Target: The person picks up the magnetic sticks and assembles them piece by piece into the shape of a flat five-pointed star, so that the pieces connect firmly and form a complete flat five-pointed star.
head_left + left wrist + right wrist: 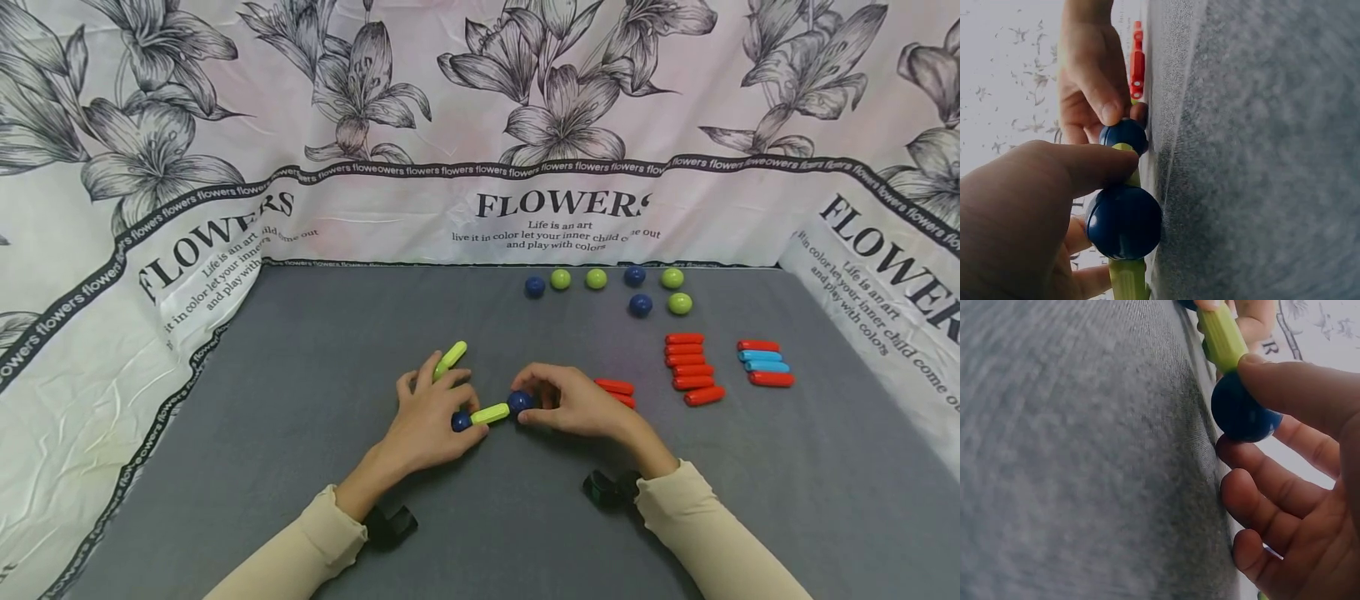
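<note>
A yellow-green rod (491,413) joins two dark blue balls low over the grey table. My left hand (427,417) grips this rod beside the left blue ball (1124,222), its thumb across the rod and fingers behind. My right hand (573,402) pinches the right blue ball (1241,409) between thumb and fingers at the rod's other end. Another yellow-green rod (452,358) shows beyond the left fingers; in the left wrist view a yellow-green rod (1127,279) extends from the left ball. The left hand partly hides these pieces.
Blue balls (640,305) and light green balls (680,303) lie along the back of the table (337,317). Several red rods (690,371) are at right, with blue rods (765,361) between red ones farther right. More red rods (614,387) lie beyond the right hand.
</note>
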{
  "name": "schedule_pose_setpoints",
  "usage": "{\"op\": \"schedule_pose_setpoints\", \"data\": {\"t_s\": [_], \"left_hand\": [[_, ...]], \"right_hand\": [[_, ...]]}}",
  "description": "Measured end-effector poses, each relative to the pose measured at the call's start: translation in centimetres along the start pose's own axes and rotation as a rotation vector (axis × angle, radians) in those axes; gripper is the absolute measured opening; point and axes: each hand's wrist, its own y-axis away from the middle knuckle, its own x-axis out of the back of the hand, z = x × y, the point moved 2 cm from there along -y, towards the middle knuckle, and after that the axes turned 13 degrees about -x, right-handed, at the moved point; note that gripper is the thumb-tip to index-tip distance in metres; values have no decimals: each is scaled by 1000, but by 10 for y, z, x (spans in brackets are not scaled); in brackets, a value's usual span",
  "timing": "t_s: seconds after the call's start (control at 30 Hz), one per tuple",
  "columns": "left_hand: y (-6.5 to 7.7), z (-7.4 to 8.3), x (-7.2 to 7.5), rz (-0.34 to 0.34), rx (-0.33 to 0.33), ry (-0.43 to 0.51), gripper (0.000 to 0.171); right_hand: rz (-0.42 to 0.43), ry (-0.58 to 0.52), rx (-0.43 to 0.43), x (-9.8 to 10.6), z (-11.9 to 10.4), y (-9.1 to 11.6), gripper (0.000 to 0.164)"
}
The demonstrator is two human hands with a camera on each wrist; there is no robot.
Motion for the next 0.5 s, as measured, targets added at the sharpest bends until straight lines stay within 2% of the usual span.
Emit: {"op": "schedule_pose_setpoints", "data": {"t_s": [0.2, 0.27, 0.37, 0.5], "left_hand": [[-2, -3, 6, -30, -26, 49, 20], [-3, -7, 12, -49, -21, 65, 30], [-4, -15, 25, -86, 15, 97, 54], [-1, -29, 38, -179, 69, 169, 74]], "right_hand": [[12, -12, -2, -2, 0, 1, 33], [15, -13, 0, -3, 0, 1, 34], [21, -10, -1, -4, 2, 1, 37], [20, -19, -13, -5, 4, 1, 40]]}}
